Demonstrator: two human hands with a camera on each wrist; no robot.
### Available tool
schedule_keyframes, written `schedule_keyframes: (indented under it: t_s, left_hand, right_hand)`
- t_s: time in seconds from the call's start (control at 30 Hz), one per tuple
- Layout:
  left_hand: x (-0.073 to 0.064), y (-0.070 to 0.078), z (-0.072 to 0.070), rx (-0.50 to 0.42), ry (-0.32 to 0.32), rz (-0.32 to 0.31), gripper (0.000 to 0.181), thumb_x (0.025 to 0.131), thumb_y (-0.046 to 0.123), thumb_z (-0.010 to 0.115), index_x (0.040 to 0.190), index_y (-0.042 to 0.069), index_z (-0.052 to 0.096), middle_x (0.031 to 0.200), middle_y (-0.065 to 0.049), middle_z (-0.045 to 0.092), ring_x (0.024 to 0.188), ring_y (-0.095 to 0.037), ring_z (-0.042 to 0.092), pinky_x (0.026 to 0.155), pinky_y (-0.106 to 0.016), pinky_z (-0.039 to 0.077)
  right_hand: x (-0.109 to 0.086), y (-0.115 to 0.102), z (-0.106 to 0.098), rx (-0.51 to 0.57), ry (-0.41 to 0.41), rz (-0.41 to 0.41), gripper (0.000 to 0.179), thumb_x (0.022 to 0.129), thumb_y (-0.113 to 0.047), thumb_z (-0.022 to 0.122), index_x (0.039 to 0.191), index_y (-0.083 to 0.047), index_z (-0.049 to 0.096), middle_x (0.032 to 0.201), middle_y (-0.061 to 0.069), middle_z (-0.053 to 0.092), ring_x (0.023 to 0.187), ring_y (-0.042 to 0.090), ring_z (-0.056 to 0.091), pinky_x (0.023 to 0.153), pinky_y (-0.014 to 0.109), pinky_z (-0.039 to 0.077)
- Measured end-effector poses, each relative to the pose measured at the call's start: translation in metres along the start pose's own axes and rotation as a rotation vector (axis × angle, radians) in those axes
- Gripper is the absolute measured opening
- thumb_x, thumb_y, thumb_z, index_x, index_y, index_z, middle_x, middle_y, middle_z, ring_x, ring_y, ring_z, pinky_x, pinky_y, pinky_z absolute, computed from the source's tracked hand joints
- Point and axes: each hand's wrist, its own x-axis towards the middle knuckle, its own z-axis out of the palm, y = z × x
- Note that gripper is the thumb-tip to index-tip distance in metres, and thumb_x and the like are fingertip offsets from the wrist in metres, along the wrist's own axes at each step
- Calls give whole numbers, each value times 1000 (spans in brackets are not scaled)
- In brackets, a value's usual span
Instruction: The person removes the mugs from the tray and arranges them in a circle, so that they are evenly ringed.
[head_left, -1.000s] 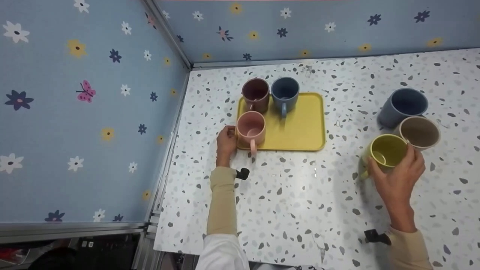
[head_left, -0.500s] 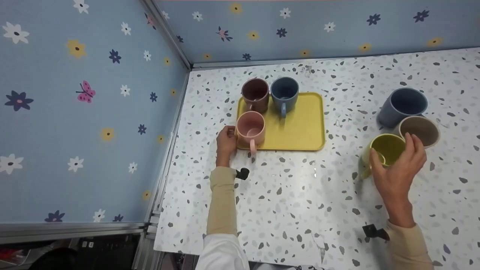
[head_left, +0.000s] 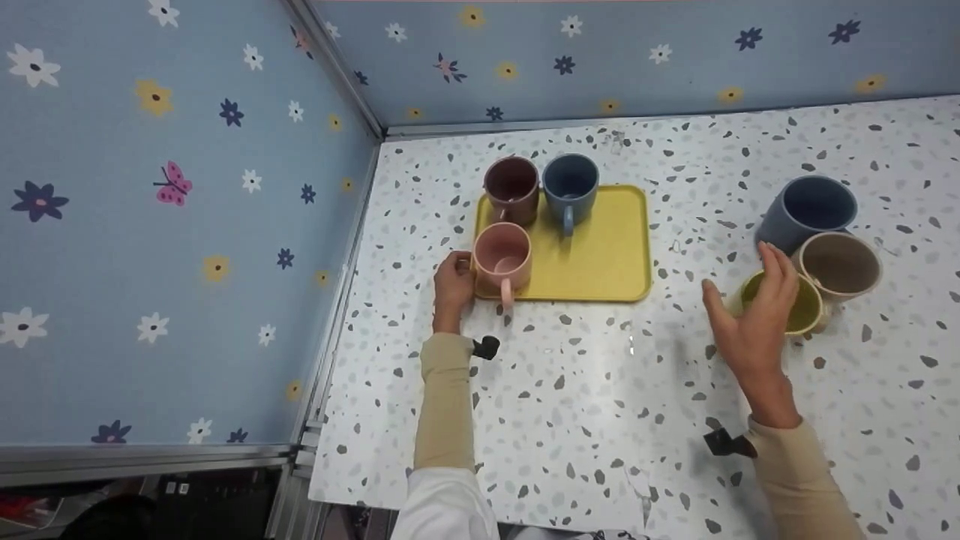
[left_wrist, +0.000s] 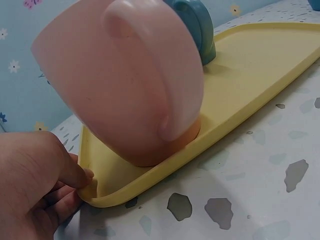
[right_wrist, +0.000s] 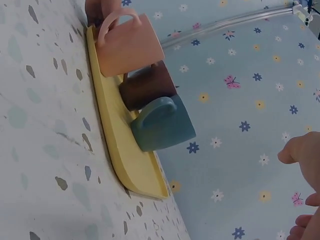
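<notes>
My left hand (head_left: 453, 289) pinches the near left corner of a yellow tray (head_left: 607, 262); the left wrist view shows the thumb on its rim (left_wrist: 89, 192). Right beside that hand, a pink mug (head_left: 502, 255) stands on the tray. Behind it are a dark brown mug (head_left: 517, 195) and a blue mug (head_left: 571, 195). My right hand (head_left: 754, 330) holds nothing, its thumb and fingers spread over a yellow-green mug (head_left: 804, 307) that it partly hides. Close by that mug are a beige mug (head_left: 838, 266) and a larger-looking blue mug (head_left: 802, 214).
The speckled white table (head_left: 562, 420) carries everything. Flowered blue panels (head_left: 225, 225) close it off on the left and at the back, with a metal frame (head_left: 337, 281) along the left edge. The tray's right half has bare surface.
My right hand has let go of the yellow-green mug, lifted and shifted left with its fingers spread. That mug's handle no longer shows at its lower left. My left hand has not moved.
</notes>
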Motion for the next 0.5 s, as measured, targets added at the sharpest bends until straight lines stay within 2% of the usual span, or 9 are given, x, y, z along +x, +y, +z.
schedule_keyframes:
  t_s: [0.2, 0.4, 0.5]
  left_hand:
    - [1, -1, 1, 23, 13, 15, 33, 82, 0, 46, 110, 7, 61, 101, -8, 63, 93, -18, 57, 84, -30, 45]
    - [2, 0, 1, 43, 12, 13, 33, 83, 1, 43, 111, 7, 61, 101, -9, 62, 93, -19, 57, 83, -31, 45]
    - [2, -1, 2, 41, 7, -2, 33, 84, 2, 44, 111, 8, 61, 101, -8, 62, 94, -19, 56, 84, -31, 45]
  right_hand:
    - [5, -8, 18, 137, -68, -45, 68, 77, -14, 70, 137, -7, 39, 136, 11, 35, 123, 20, 37, 102, 32, 31]
    - [5, -13, 35, 172, -127, -90, 67, 78, -14, 70, 137, -5, 38, 135, 9, 37, 120, 21, 39, 98, 34, 33]
    - [4, -17, 43, 194, -161, -84, 69, 77, -12, 71, 137, -7, 38, 135, 9, 37, 119, 22, 40, 99, 34, 33]
